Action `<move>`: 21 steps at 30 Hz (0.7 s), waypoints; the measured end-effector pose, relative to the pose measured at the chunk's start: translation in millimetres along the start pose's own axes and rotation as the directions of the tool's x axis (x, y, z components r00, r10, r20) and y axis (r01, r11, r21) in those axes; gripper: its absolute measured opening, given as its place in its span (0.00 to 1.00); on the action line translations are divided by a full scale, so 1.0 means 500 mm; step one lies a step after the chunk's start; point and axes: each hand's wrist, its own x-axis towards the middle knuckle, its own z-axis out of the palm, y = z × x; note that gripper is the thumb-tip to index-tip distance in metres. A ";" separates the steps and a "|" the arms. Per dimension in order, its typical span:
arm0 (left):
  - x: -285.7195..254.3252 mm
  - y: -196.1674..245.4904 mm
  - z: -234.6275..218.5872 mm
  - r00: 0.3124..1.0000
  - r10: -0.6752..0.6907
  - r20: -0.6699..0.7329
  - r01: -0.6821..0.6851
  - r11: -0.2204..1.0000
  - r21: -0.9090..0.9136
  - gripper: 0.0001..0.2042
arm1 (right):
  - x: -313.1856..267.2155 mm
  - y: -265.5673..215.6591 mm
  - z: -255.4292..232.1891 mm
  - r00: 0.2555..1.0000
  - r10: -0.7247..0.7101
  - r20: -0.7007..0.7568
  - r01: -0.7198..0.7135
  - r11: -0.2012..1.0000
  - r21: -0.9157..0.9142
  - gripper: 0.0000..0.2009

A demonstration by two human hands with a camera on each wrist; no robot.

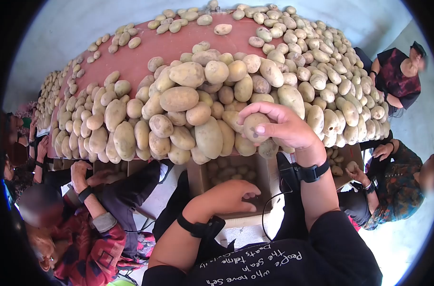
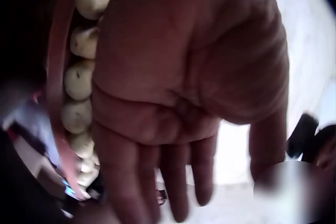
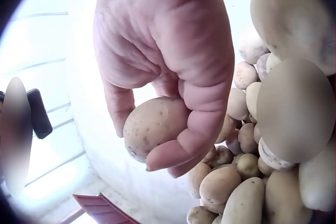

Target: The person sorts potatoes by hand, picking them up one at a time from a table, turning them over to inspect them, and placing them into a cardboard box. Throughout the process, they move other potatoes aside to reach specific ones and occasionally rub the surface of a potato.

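Observation:
My right hand point(image 1: 286, 126) pinches a roundish tan potato point(image 1: 253, 129) between thumb and fingers, at the front of the potato heap point(image 1: 193, 100). In the right wrist view the fingers curl round this potato point(image 3: 157, 124), which has small brown specks on its skin. Lower down, my left hand point(image 1: 229, 196) hovers over a cardboard box point(image 1: 243, 221) with several potatoes inside. That hand point(image 2: 184, 77) holds nothing; its palm faces the left wrist camera and the fingers are nearly straight.
Potatoes spread over a red tabletop point(image 1: 179, 43), piled highest along the near edge and to the right. A cable point(image 1: 264, 214) loops down beside the box. One person point(image 1: 74, 233) sits close on the left, another point(image 1: 393, 181) on the right.

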 end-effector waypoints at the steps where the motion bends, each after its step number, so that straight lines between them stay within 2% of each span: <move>1: 0.008 -0.006 0.000 0.999 -0.036 -0.037 0.035 0.999 -0.041 0.24 | 0.001 0.003 -0.001 0.999 -0.031 0.008 0.031 0.999 -0.029 0.19; 2: 0.015 -0.009 -0.002 0.995 -0.072 -0.073 0.066 0.995 -0.081 0.24 | 0.001 0.003 0.000 0.999 -0.035 0.015 0.036 0.998 -0.056 0.20; 3: 0.020 -0.011 -0.004 0.988 -0.050 -0.145 0.013 0.968 -0.251 0.23 | 0.001 0.002 0.001 0.999 -0.039 0.022 0.041 0.996 -0.084 0.21; 5: 0.027 -0.018 -0.008 0.954 -0.050 -0.295 -0.128 0.823 -0.554 0.23 | 0.001 0.001 0.001 0.998 -0.046 0.051 0.050 0.995 -0.091 0.22; 9: 0.032 -0.023 -0.024 0.885 -0.040 -0.464 -0.375 0.532 -0.759 0.22 | 0.001 0.016 0.001 0.991 -0.065 0.113 0.070 0.997 -0.042 0.20; 13: 0.044 -0.048 -0.027 0.869 0.120 -0.479 -0.494 0.216 -0.842 0.22 | 0.005 0.020 0.002 0.977 -0.164 0.137 0.168 0.986 -0.019 0.18; 16: 0.048 -0.045 -0.024 0.856 0.097 -0.508 -0.516 0.208 -0.831 0.25 | 0.005 0.026 -0.001 0.978 -0.162 0.129 0.154 0.986 0.068 0.17; 19: 0.054 -0.039 -0.022 0.836 0.059 -0.545 -0.536 0.295 -0.791 0.25 | 0.005 0.021 0.000 0.985 -0.136 0.110 0.128 0.989 0.076 0.16; 21: 0.055 -0.043 -0.019 0.823 0.065 -0.564 -0.554 0.311 -0.772 0.25 | 0.007 0.022 0.001 0.987 -0.133 0.088 0.126 0.989 0.079 0.16</move>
